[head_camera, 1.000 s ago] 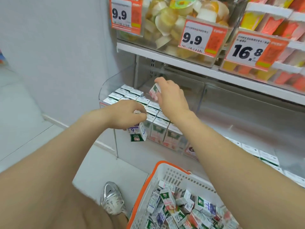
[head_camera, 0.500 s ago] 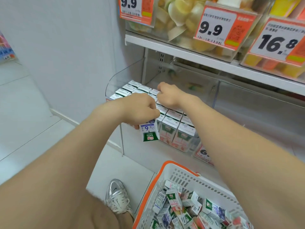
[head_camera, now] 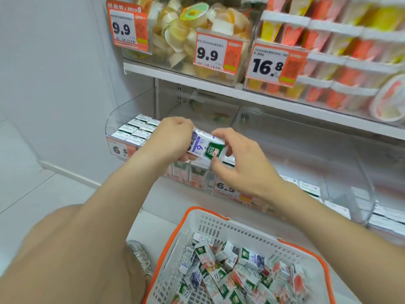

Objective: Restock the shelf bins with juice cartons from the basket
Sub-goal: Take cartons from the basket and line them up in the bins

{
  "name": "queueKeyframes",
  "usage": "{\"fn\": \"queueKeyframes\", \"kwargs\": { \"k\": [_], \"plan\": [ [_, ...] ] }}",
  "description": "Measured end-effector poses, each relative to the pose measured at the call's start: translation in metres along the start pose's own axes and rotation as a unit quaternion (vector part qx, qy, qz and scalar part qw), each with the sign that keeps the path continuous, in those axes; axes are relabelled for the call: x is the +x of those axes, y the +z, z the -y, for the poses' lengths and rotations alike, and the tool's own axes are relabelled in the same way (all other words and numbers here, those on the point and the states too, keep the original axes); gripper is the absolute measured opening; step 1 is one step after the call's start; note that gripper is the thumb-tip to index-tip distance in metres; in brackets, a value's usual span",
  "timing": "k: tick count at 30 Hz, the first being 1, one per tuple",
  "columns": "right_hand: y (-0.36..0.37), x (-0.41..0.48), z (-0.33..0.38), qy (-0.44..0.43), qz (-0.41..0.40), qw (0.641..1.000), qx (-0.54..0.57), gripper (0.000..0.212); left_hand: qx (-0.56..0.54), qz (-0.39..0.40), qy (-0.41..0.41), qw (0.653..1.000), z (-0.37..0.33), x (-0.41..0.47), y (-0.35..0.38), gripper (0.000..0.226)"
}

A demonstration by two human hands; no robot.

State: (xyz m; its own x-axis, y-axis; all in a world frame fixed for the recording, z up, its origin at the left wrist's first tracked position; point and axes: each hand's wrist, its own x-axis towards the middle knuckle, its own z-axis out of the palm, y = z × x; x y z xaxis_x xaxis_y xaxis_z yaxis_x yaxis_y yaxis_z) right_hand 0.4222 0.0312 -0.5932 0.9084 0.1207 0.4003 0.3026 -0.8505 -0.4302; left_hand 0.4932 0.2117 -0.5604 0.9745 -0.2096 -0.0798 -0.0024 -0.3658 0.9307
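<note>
My left hand (head_camera: 173,137) grips a white and blue juice carton (head_camera: 205,145) with a green label, turned on its side in front of the shelf bin. My right hand (head_camera: 245,167) pinches the carton's right end between thumb and fingers. Behind both hands stands the clear shelf bin (head_camera: 122,115), with rows of upright cartons (head_camera: 135,130) in it; my hands hide its right part. Below them, the white basket with an orange rim (head_camera: 182,224) holds several loose cartons (head_camera: 230,270).
To the right is another clear bin (head_camera: 341,172) with a few cartons (head_camera: 306,185) low in it. The upper shelf (head_camera: 197,81) carries bins of fruit cups and price tags 9.9 and 16.8. A white wall is at the left, and a shoe (head_camera: 140,255) is beside the basket.
My right hand left the bin's back rows, empty, and came to the carton in my left hand. My left hand lifted that carton and turned it sideways.
</note>
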Motion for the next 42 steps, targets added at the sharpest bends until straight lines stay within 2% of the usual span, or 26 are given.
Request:
{"fn": "queueKeyframes", "kwargs": {
  "k": [2,5,7,9,12,16,18,21,24,27,29,30,32,35,38,42],
  "plan": [
    [-0.015,-0.014,-0.007,0.054,-0.051,0.994,0.085,0.039,-0.088,0.033,-0.015,0.995,-0.013,-0.012,0.023,0.018],
    [-0.036,-0.032,-0.018,0.173,-0.11,0.94,0.273,0.04,-0.235,0.096,-0.078,0.964,-0.028,-0.029,0.057,0.015],
    [-0.05,-0.041,-0.03,0.23,-0.131,0.906,0.331,0.035,-0.158,0.128,-0.05,0.978,-0.029,-0.034,0.075,0.021],
    [-0.065,-0.049,-0.044,0.265,-0.122,0.896,0.334,0.028,-0.034,0.15,0.027,0.988,-0.029,-0.037,0.089,0.024],
    [-0.086,-0.057,-0.063,0.295,-0.075,0.892,0.334,0.02,0.021,0.185,0.069,0.98,-0.029,-0.042,0.108,0.015],
    [-0.106,-0.071,-0.072,0.252,-0.028,0.937,0.241,0.018,0.031,0.231,0.059,0.971,-0.03,-0.053,0.13,0.018],
    [-0.122,-0.083,-0.078,0.217,-0.028,0.962,0.165,0.016,0.047,0.26,0.085,0.961,-0.034,-0.061,0.146,0.024],
    [-0.148,-0.101,-0.088,0.2,-0.031,0.976,0.084,0.017,0.071,0.276,0.133,0.949,-0.042,-0.07,0.173,0.028],
    [-0.172,-0.122,-0.099,0.232,-0.058,0.97,0.034,0.026,0.054,0.257,0.194,0.945,-0.051,-0.079,0.209,0.026],
    [-0.195,-0.144,-0.116,0.241,-0.086,0.963,-0.078,0.041,0.06,0.176,0.265,0.946,-0.055,-0.088,0.252,0.032],
    [-0.209,-0.156,-0.131,0.243,-0.102,0.952,-0.154,0.045,0.118,0.14,0.334,0.925,-0.054,-0.093,0.277,0.022],
    [-0.215,-0.161,-0.14,0.246,-0.1,0.947,-0.181,0.046,0.144,0.148,0.362,0.909,-0.053,-0.095,0.287,0.023],
    [-0.225,-0.171,-0.157,0.258,-0.069,0.939,-0.215,0.045,0.189,0.193,0.387,0.881,-0.046,-0.096,0.303,0.037],
    [-0.229,-0.183,-0.184,0.3,0.007,0.931,-0.21,0.041,0.243,0.244,0.369,0.863,-0.031,-0.099,0.318,0.053],
    [-0.225,-0.186,-0.207,0.312,0.049,0.929,-0.194,0.04,0.305,0.208,0.372,0.852,-0.017,-0.1,0.325,0.053],
    [-0.214,-0.185,-0.227,0.322,0.105,0.927,-0.16,0.041,0.311,0.187,0.401,0.841,-0.01,-0.099,0.328,0.05]
  ]
}}
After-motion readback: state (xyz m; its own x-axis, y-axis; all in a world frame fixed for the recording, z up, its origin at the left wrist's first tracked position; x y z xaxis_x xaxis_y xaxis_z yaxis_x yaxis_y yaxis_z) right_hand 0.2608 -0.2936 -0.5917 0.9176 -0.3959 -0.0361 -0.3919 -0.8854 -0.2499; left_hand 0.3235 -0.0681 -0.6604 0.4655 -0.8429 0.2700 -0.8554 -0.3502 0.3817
